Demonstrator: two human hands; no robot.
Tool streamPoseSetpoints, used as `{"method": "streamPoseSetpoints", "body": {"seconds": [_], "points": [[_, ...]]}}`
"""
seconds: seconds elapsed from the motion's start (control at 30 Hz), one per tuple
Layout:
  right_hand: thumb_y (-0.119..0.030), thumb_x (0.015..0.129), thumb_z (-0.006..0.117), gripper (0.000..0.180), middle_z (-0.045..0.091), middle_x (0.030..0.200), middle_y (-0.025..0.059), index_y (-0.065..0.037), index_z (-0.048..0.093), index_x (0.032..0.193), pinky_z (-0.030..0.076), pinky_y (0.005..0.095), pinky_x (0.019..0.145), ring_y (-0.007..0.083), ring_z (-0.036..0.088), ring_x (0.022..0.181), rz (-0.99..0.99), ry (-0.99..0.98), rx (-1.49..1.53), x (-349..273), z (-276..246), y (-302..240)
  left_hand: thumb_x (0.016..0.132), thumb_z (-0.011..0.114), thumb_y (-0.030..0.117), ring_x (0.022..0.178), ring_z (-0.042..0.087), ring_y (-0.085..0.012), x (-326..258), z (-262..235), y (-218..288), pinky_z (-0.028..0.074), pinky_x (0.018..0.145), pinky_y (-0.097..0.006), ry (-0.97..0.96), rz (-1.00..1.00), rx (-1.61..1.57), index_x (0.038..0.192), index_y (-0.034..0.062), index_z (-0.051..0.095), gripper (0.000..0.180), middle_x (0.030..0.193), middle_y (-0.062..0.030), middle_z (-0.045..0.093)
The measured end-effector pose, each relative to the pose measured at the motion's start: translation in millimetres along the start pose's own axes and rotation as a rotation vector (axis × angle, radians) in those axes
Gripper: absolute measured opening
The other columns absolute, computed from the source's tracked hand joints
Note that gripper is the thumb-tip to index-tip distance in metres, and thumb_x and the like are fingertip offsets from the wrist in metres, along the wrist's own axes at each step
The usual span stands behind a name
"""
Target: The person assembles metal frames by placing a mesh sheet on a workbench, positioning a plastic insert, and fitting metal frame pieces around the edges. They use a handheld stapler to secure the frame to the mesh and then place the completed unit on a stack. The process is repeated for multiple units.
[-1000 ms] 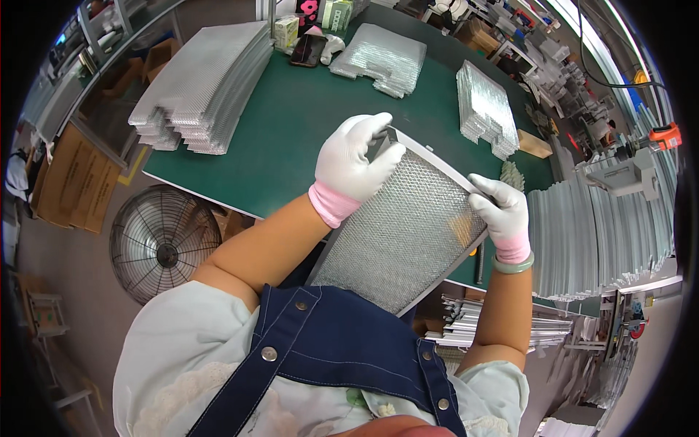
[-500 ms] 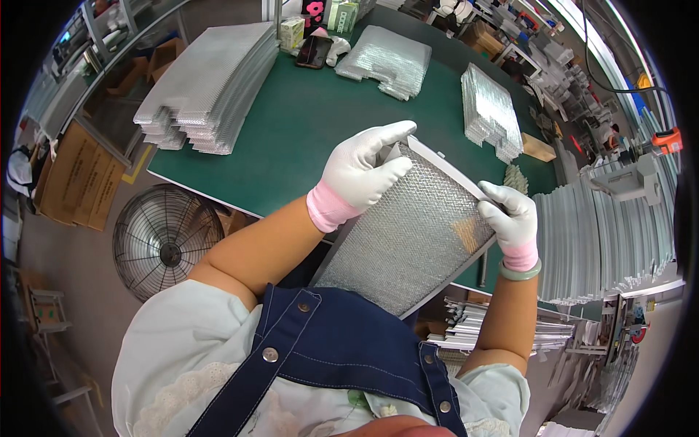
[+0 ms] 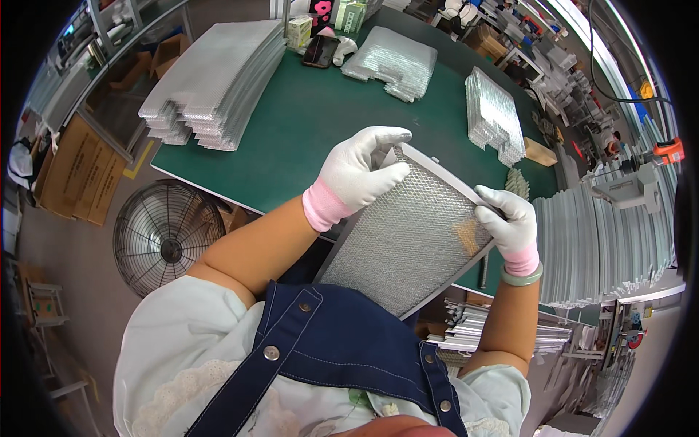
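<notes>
One framed mesh filter panel (image 3: 411, 237) was held above the near edge of the green table (image 3: 306, 124). The left hand (image 3: 357, 175) pinched its far corner; the right hand (image 3: 510, 218) pinched the right rim. Judged mid-handling: stacks of mesh sheets (image 3: 218, 80) remained on the table.

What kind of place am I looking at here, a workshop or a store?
Most likely a factory assembly bench: stacks of identical metal mesh sheets lie on a green work table, more framed panels stand racked at the right, and gloved hands hold a framed mesh filter.
</notes>
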State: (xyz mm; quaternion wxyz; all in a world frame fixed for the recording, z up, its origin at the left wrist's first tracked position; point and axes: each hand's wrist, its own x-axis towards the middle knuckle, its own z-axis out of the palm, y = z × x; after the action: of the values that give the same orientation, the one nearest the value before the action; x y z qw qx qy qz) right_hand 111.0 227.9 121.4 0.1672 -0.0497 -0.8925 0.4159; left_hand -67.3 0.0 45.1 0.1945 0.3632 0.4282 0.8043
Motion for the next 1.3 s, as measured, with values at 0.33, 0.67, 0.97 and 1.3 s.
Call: {"method": "streamPoseSetpoints", "body": {"seconds": [0.33, 0.67, 0.97, 1.3], "points": [[-0.011, 0.086, 0.072, 0.028, 0.069, 0.091, 0.0137, -0.002, 0.069, 0.112, 0.053, 0.0329, 0.073, 0.0261, 0.068, 0.079, -0.438, 0.004, -0.636, 15.4, 11.9, -40.7, 0.086, 0.069, -0.006, 0.082, 0.055, -0.0031, -3.7, -5.0, 2.8, 0.048, 0.073, -0.020, 0.028, 0.087, 0.186, 0.126, 0.0015, 0.053, 0.044, 0.111, -0.0038, 0.061], [-0.017, 0.088, 0.070, 0.018, 0.066, 0.076, 0.0101, -0.008, 0.069, 0.104, 0.051, 0.0383, 0.062, 0.0291, 0.065, 0.068, -0.484, 0.236, -0.666, 27.4, 58.9, -62.5, 0.089, 0.068, -0.004, 0.097, 0.061, -0.0088, -9.4, 25.3, 39.4, 0.051, 0.086, -0.024, 0.047, -0.001, 0.293, 0.129, 0.0024, 0.054, 0.043, 0.113, -0.0057, 0.064], [-0.018, 0.087, 0.070, 0.020, 0.064, 0.072, 0.0088, -0.008, 0.069, 0.104, 0.050, 0.0367, 0.059, 0.0271, 0.065, 0.065, -0.446, 0.120, -0.598, 18.6, 55.5, -56.1, 0.090, 0.065, -0.006, 0.095, 0.059, -0.0058, -24.8, 3.1, 21.6, 0.049, 0.083, -0.023, -0.139, 0.017, 0.110, 0.128, 0.0021, 0.056, 0.040, 0.109, -0.0022, 0.064], [-0.028, 0.091, 0.066, 0.028, 0.063, 0.072, 0.0076, -0.007, 0.067, 0.110, 0.049, 0.0378, 0.056, 0.0264, 0.063, 0.062, -0.446, 0.186, -0.918, 16.8, 74.1, -46.9, 0.090, 0.068, 0.010, 0.111, 0.063, -0.0236, -16.6, 5.2, -0.5, 0.049, 0.095, -0.034, 0.093, 0.311, 0.656, 0.133, 0.0005, 0.051, 0.047, 0.121, -0.0165, 0.063]]}}
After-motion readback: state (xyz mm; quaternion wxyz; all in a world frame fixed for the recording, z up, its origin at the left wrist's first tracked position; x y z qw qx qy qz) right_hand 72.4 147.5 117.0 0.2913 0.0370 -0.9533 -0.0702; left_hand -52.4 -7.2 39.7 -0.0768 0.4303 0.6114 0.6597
